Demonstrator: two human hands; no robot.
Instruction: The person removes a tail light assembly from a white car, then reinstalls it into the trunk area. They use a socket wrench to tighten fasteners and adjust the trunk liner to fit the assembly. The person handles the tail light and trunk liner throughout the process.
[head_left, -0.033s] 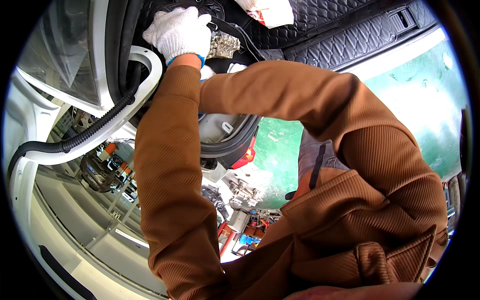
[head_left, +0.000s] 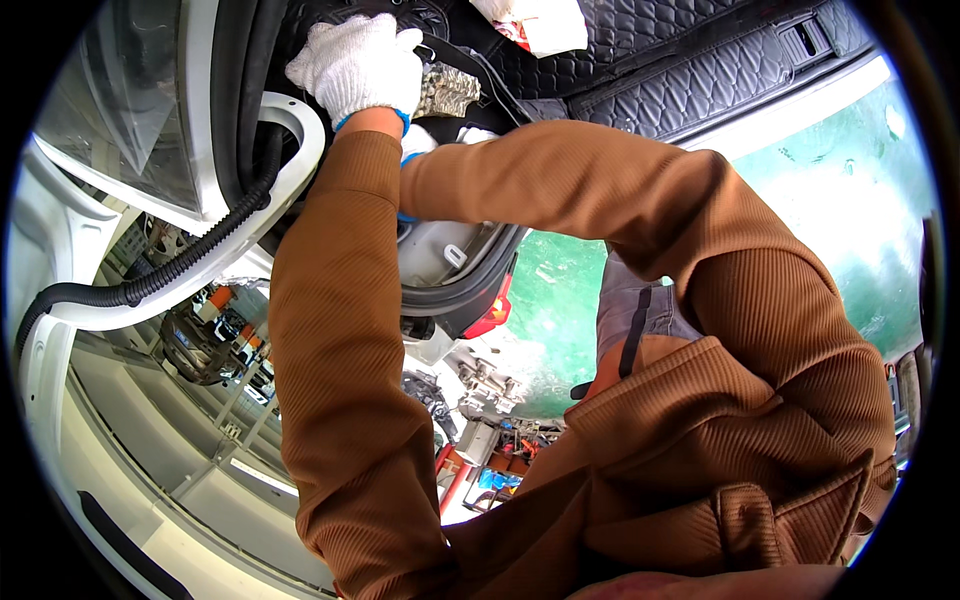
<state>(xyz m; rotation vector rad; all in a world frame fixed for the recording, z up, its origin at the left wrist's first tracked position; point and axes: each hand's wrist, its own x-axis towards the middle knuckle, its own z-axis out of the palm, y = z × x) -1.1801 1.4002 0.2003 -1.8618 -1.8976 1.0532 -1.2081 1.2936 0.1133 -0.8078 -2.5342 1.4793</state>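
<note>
Gloved hands, viewed from above, lie close together toward 11 o'clock. The left hand (head_left: 358,68), in white knit with a blue cuff, presents its back; its fingers bend out of sight, so whether they grip anything cannot be told. Just inward of it, the right hand (head_left: 420,143) is largely hidden behind the left wrist and the end of the right sleeve (head_left: 560,185); its grip, and any contact between the two hands, likewise cannot be told. A crinkled, silvery-gold piece (head_left: 450,90) lies just beside the left hand, at about 3 o'clock from it. The left sleeve (head_left: 335,320), brown and ribbed like the right, rises from 7 o'clock.

Farther out, quilted black lining (head_left: 630,45) spreads at 1 o'clock, with a white-and-red packet (head_left: 545,28) near 12. At 10 o'clock is a window pane (head_left: 120,110); between it and the hands, a curved white arm (head_left: 308,135) carries a black corrugated conduit (head_left: 200,243). Near the centre, a pale panel (head_left: 425,250) with an oval slot adjoins a red lamp (head_left: 492,315). Grey trousers (head_left: 615,300) stand at 3 o'clock from the lamp, and green floor (head_left: 830,190) extends beyond, toward 2. At 6 o'clock, assorted equipment (head_left: 480,440) appears small and crowded.
</note>
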